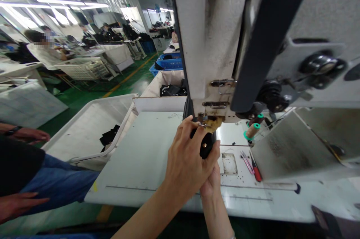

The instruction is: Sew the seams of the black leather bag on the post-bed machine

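1. Fingers of our left hand [187,156] wrap round a small black piece [206,145] and press it up under the head of the sewing machine [213,44]; the hand is clenched on it, thumb and forefinger up by the presser foot [209,123].
2. Our right hand [212,181] sits below and behind the left, mostly hidden. It seems to steady the same piece from underneath, but we cannot tell whether it is closed on it.
3. The black piece stands just under the needle area, above the pale machine table [146,156]. It carries a small metal stud and looks like leather or thick fabric.
4. We judge it light and fairly pliant, stiff enough to hold its shape yet likely to twist. It is best pinched by its edges, close to the needle, fingers clear of the foot.
5. Just to the right a spool of tan thread [253,130] with green ends lies near the machine base, and pink-handled snips [247,162] and a red-handled tool [256,171] lie on the table.
6. Further left a white tray [92,126] holds black scraps [109,136].
7. At the far left edge another person in jeans sits with both hands [26,134] resting apart from ours.
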A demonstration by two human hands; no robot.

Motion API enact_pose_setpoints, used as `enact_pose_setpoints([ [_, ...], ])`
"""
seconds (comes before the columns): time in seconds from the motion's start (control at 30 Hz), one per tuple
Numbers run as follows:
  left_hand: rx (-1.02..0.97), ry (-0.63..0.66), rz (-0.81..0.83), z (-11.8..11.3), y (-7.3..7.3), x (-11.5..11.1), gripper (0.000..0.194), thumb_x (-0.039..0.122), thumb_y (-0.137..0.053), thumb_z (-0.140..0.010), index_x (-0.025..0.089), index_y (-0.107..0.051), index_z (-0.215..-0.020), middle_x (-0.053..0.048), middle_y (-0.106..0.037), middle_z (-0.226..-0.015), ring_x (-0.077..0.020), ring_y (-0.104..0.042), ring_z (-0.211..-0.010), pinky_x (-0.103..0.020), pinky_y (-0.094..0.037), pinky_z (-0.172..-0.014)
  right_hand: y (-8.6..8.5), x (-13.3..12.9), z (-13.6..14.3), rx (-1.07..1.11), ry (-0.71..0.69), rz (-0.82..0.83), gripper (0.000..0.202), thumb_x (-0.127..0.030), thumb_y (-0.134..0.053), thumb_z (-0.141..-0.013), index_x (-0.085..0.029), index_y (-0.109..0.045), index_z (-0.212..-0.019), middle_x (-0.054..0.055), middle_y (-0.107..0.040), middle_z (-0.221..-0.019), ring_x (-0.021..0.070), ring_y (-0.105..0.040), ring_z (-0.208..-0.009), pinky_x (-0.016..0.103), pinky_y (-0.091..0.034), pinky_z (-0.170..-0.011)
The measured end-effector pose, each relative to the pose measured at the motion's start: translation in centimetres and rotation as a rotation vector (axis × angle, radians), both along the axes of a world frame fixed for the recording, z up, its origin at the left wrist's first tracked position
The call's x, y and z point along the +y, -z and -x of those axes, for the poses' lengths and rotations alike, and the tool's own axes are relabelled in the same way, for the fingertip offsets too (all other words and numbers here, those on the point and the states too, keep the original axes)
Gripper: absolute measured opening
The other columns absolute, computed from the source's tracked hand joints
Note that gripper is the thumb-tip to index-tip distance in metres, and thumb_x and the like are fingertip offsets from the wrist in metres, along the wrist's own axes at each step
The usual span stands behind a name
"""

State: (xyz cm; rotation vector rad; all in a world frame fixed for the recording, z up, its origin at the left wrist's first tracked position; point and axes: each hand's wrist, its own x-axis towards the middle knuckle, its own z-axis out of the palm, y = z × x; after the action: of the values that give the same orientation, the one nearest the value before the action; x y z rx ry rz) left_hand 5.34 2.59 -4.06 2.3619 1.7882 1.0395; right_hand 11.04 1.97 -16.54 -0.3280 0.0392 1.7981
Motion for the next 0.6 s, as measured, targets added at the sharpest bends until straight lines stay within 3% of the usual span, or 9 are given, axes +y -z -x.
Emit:
enact_pose_setpoints([
  [0.33, 0.013, -0.015, -0.021, 0.0, 0.4, 0.9, 0.031, 0.036, -0.063, -0.089, 0.023, -0.058, -0.117, -0.01, -0.054, -0.131, -0.0301, -0.049, -0.128, -0.048, -0.049, -0.104, -0.4, 0.6, -0.2, 0.042, -0.025, -0.009, 0.057, -0.058, -0.06, -0.088, -0.021, -0.061, -0.131, 0.003, -0.062, -0.138, 0.0178, -0.052, -0.133, 0.037, -0.028, -0.121],
  [0.6, 0.132, 0.063, -0.003, 1.0, -0.7, -0.7, 0.031, 0.04, -0.058, -0.094, 0.022, -0.059, -0.119, -0.008, -0.06, -0.133, -0.0299, -0.051, -0.131, -0.054, -0.041, -0.112, 0.5, 0.3, -0.7, -0.045, -0.031, 0.07, 0.049, -0.057, -0.06, -0.09, -0.024, -0.063, -0.126, 0.006, -0.071, -0.119, 0.0205, -0.062, -0.119, 0.039, -0.049, -0.105],
])
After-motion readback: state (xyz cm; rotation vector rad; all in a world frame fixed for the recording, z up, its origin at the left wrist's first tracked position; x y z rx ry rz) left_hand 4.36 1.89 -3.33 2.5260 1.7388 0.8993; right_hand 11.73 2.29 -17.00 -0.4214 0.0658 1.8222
